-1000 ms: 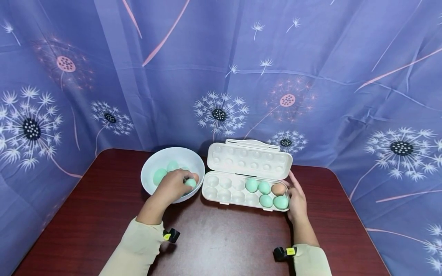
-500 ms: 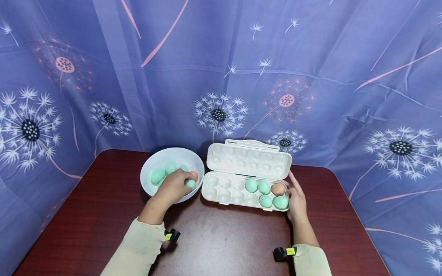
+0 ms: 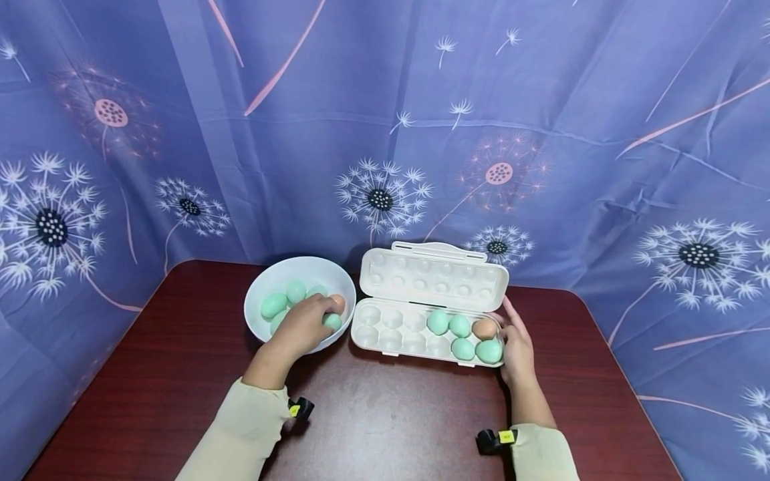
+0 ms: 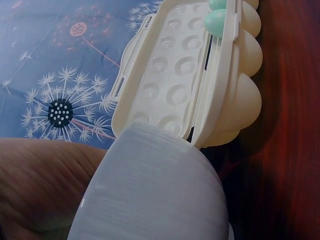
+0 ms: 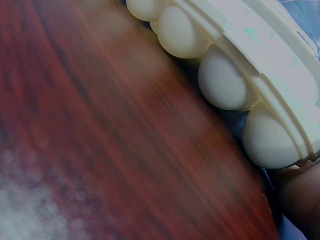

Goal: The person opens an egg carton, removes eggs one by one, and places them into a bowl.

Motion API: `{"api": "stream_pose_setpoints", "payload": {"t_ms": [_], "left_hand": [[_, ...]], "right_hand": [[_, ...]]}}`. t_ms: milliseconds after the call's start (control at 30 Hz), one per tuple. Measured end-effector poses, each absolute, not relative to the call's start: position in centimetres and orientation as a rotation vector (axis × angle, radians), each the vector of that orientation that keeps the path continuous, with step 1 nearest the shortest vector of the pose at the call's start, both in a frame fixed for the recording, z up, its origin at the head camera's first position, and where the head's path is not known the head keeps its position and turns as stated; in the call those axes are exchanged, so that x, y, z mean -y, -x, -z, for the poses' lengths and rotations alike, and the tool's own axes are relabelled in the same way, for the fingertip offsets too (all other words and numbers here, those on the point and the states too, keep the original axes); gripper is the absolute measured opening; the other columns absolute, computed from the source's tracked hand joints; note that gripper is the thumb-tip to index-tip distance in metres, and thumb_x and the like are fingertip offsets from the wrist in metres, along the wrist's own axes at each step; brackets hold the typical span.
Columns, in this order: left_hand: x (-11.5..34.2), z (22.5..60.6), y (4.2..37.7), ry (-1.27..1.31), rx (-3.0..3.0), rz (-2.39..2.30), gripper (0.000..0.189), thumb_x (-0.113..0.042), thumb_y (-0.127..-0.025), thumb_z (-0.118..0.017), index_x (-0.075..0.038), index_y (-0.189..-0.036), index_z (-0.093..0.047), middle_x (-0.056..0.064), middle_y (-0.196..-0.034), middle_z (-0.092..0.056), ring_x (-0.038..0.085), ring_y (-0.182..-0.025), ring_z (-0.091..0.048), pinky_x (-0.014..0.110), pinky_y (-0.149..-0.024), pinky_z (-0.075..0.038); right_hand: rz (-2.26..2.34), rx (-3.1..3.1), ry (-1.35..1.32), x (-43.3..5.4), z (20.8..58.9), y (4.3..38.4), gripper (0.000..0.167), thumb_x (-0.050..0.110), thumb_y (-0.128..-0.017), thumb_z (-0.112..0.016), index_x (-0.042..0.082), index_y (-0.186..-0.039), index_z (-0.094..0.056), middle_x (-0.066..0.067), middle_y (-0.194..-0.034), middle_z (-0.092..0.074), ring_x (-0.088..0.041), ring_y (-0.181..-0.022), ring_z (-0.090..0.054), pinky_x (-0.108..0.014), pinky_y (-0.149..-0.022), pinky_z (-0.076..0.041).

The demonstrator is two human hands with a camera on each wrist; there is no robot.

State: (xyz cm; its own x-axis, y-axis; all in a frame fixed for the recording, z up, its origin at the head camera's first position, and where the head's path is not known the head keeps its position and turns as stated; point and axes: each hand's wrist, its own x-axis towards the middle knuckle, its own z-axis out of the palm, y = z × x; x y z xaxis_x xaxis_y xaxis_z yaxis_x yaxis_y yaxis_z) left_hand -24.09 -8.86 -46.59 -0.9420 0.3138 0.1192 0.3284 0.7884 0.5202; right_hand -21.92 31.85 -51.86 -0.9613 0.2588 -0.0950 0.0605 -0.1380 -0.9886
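In the head view, my left hand (image 3: 303, 325) reaches into the white bowl (image 3: 255, 317), index finger curled over a green egg (image 3: 331, 322) at the bowl's right side. The thumb is hidden. A brown egg (image 3: 338, 304) lies just behind those fingers, and several other green eggs (image 3: 274, 305) lie to the left. My right hand (image 3: 517, 351) grips the right end of the open white egg carton (image 3: 391, 355). Its right cups hold several green eggs (image 3: 438, 323) and one brown egg (image 3: 484, 329). The left wrist view shows the bowl's outer wall (image 4: 155, 190) close up, hiding the fingers.
The raised carton lid (image 3: 433, 280) leans back toward a blue dandelion-print cloth (image 3: 385, 87) behind the dark red wooden table (image 3: 385, 427). Bowl and carton stand side by side near the table's back edge. Each wrist wears a small black camera (image 3: 301, 409).
The green eggs at the left of the bowl have shifted slightly outward, and more of one beside my left hand shows. My right hand stays at the carton's end.
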Motion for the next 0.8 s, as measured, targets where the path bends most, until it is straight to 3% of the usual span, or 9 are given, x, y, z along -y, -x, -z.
{"api": "stream_pose_setpoints", "payload": {"t_ms": [500, 800], "left_hand": [[9.0, 46.8, 24.0, 0.487, 3.006, 0.854, 0.029, -0.006, -0.082, -0.076, -0.011, -0.111, -0.076, 0.009, -0.097, -0.061, 0.020, -0.085, -0.054, 0.037, -0.083, -0.050], [9.2, 46.4, 23.9, 0.474, 2.990, 0.881, 0.026, -0.010, -0.083, -0.077, -0.013, -0.109, -0.076, 0.007, -0.099, -0.065, 0.022, -0.090, -0.061, 0.042, -0.087, -0.052]], "right_hand": [[-2.268, 1.951, 0.365, -31.9, 51.9, 21.8, 0.072, -0.007, -0.096, -0.025, 0.028, -0.158, -0.035, 0.012, -0.111, -0.070, -0.003, -0.105, -0.063, -0.018, -0.085, -0.050], [-2.245, 1.965, 0.339, -32.5, 53.3, 22.5, 0.073, -0.006, -0.096, -0.024, 0.029, -0.158, -0.035, 0.013, -0.113, -0.070, -0.003, -0.105, -0.064, -0.018, -0.082, -0.050]]}}
